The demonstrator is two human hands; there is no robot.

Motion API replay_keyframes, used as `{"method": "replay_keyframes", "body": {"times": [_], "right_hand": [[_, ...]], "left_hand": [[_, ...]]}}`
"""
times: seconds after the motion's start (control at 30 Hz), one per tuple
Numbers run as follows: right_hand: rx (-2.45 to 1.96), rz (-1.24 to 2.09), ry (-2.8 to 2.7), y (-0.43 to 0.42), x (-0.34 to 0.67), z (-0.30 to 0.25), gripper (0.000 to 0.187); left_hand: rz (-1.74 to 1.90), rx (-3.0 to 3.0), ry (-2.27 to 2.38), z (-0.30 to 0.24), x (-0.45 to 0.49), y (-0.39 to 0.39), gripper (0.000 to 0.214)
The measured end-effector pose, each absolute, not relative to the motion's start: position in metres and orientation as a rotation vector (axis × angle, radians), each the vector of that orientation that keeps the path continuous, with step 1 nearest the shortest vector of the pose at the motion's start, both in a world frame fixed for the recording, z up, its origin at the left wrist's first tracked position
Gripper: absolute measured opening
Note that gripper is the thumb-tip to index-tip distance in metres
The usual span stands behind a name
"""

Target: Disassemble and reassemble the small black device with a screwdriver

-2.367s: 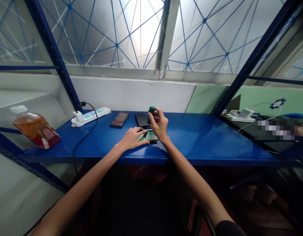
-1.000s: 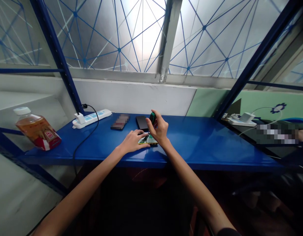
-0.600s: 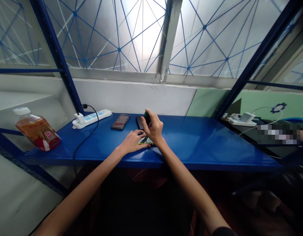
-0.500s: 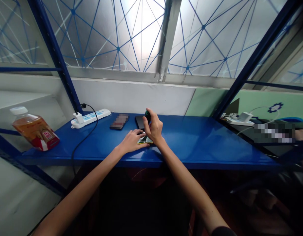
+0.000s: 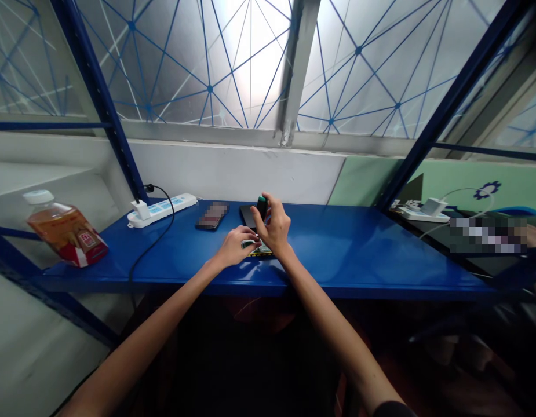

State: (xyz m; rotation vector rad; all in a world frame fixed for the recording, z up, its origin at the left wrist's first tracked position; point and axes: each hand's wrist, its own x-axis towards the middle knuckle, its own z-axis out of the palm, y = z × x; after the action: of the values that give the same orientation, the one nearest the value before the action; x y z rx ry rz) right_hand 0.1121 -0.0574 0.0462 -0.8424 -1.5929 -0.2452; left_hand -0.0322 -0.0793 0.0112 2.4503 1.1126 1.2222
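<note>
A small green circuit board [image 5: 259,251] lies on the blue shelf top [image 5: 363,249] near its front edge. My right hand [image 5: 273,229] grips a green-handled screwdriver [image 5: 262,205], held upright with its tip down on the board. My left hand [image 5: 236,245] rests on the board's left side, fingers pressing it down; whether it also pinches something small I cannot tell. Most of the board is hidden under both hands.
A black phone [image 5: 249,215] and a blurred dark device [image 5: 212,215] lie behind the hands. A white power strip [image 5: 161,208] with a black cable sits at the back left. A bottle of amber drink [image 5: 64,229] lies far left. Another power strip [image 5: 426,211] sits right.
My right hand with the screwdriver has shifted slightly left over the board since 2.4 s ago. My left hand's fingers have curled closer to the screwdriver tip.
</note>
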Motion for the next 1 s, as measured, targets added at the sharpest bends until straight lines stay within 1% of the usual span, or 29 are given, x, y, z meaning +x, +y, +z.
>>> {"method": "replay_keyframes", "body": {"times": [0.1,0.27,0.47,0.7,0.9,1.0], "right_hand": [[-0.81,-0.223,-1.586,-0.0576,0.1134,0.0454,0.041],[-0.852,-0.2,-1.56,-0.0578,0.1125,0.0455,0.048],[-0.836,-0.234,-1.59,-0.0602,0.1125,0.0466,0.044],[-0.87,-0.197,-1.554,-0.0582,0.1119,0.045,0.053],[-0.869,-0.206,-1.605,-0.0617,0.1152,0.0468,0.047],[-0.858,-0.203,-1.592,-0.0612,0.1145,0.0447,0.048]], "left_hand": [[1.168,2.47,1.13,0.0123,-0.032,-0.0798,0.012],[1.138,2.506,1.15,0.0102,-0.0311,-0.0782,0.012],[1.129,2.526,1.123,0.0076,-0.0314,-0.0762,0.012],[1.137,2.538,1.16,0.0075,-0.0327,-0.0781,0.013],[1.177,2.461,1.161,0.0103,-0.0334,-0.0811,0.01],[1.188,2.44,1.154,0.0115,-0.0331,-0.0818,0.012]]}}
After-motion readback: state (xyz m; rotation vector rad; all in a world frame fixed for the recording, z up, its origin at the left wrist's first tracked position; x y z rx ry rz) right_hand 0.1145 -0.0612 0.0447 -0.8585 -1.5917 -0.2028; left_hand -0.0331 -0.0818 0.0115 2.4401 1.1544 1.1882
